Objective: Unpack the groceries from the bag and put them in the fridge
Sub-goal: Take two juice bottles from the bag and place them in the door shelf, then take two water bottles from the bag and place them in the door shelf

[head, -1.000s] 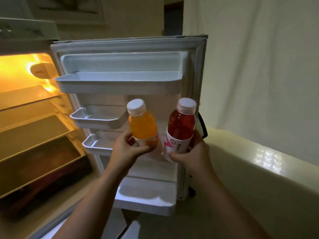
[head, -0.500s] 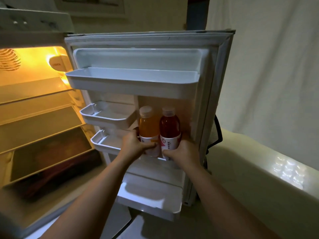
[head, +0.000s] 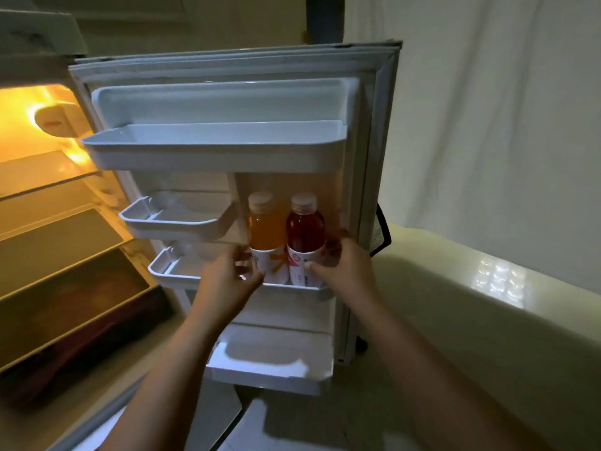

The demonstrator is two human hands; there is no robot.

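Note:
The fridge door (head: 367,157) stands open. An orange drink bottle (head: 266,226) and a red drink bottle (head: 304,227), both white-capped, stand upright side by side at the right end of a white door shelf (head: 172,271). My left hand (head: 227,278) wraps the orange bottle's lower label from the left. Around the red bottle's label is my right hand (head: 344,268), thumb in front and fingers behind. No grocery bag is in view.
Above is a long door bin (head: 208,151), to the left a small door tray (head: 175,222), below a bottom door bin (head: 270,369). The lit fridge interior (head: 48,222) with several bare shelves lies at left. A pale counter (head: 487,304) and curtain are at right.
Both hands moved forward and lowered the two bottles from in front of the door into the door shelf. The view has come closer to the door.

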